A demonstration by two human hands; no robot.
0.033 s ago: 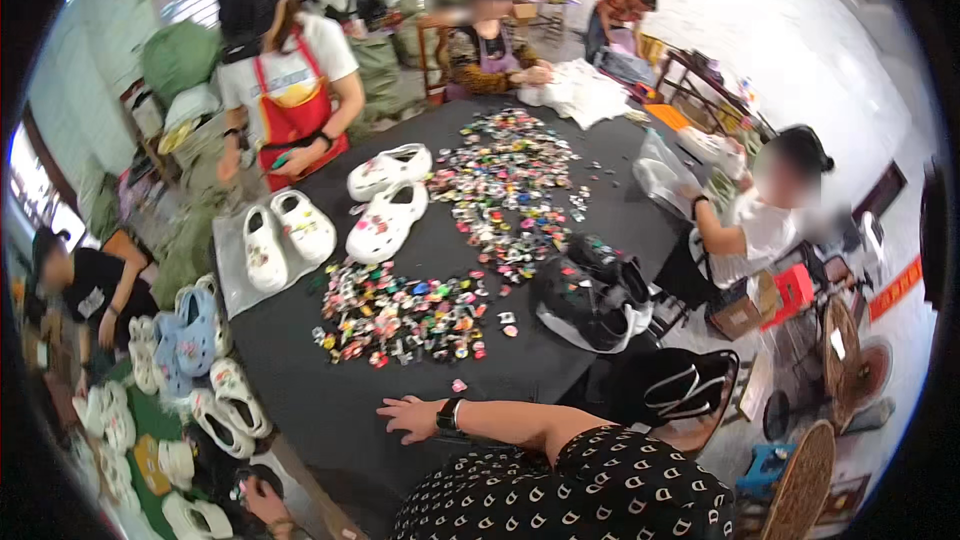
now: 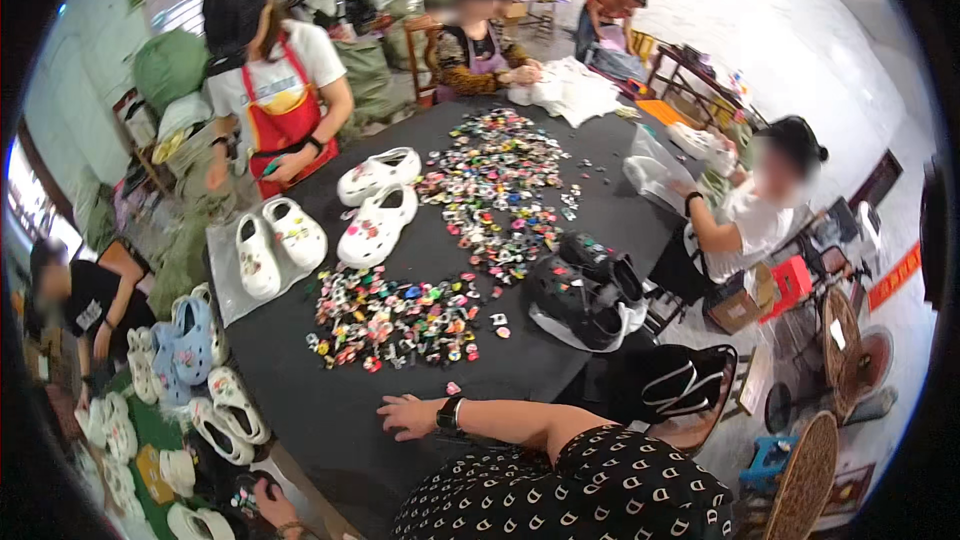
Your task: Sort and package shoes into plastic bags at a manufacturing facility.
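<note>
My right hand [image 2: 408, 417] lies flat on the black-covered table [image 2: 340, 440], fingers spread, a dark watch on its wrist. Nothing is in it. A small pink charm [image 2: 453, 388] sits just beyond its wrist. Farther on is a heap of colourful shoe charms [image 2: 395, 320]. Down at the lower left, below the table edge, my left hand [image 2: 274, 506] is curled at the side of a dark clog [image 2: 243, 493] bearing small charms. Its fingers seem closed on that clog, though partly hidden.
White clogs with charms [image 2: 376, 225] stand beyond the heap, and another pair [image 2: 283, 245] on a plastic bag. Black clogs [image 2: 590, 295] sit at the right. More clogs [image 2: 232, 410] crowd the lower left. Several co-workers surround the table; one wears a red apron [image 2: 285, 105].
The view has shifted slightly, moving the table's contents a little left. My right hand stays flat in place; my left hand has moved slightly right and down in the picture.
</note>
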